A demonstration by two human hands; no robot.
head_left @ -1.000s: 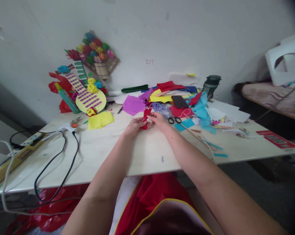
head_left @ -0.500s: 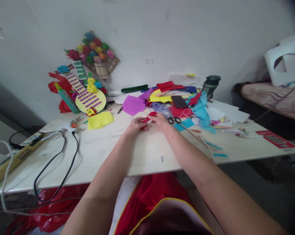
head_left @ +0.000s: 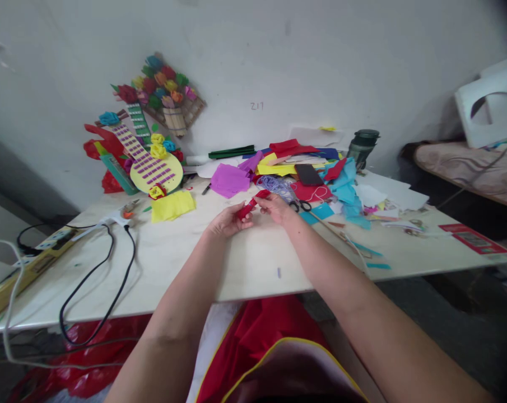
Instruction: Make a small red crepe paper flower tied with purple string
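A strip of red crepe paper [head_left: 248, 209] is stretched between my two hands, just above the white table. My left hand [head_left: 230, 221] is turned partly palm up, its fingers curled round the lower end of the strip. At the upper end, my right hand [head_left: 275, 208] pinches the paper between thumb and fingers. Black-handled scissors [head_left: 299, 206] lie beside my right hand, on a blue paper piece [head_left: 322, 212]. Farther left rests a folded yellow crepe sheet [head_left: 173, 206].
Behind my hands lie purple paper [head_left: 229, 180], a dark phone [head_left: 308, 174] and heaped coloured paper. A guitar-shaped craft [head_left: 156, 170] with paper flowers leans at the back left, by a glue bottle [head_left: 117, 173]. A power strip [head_left: 47, 254] with cables and a dark bottle [head_left: 363, 146] flank the table.
My left hand has rolled palm upward and shifted slightly left and down. The red paper, bunched before, now shows as a longer strip. My right hand has barely moved.
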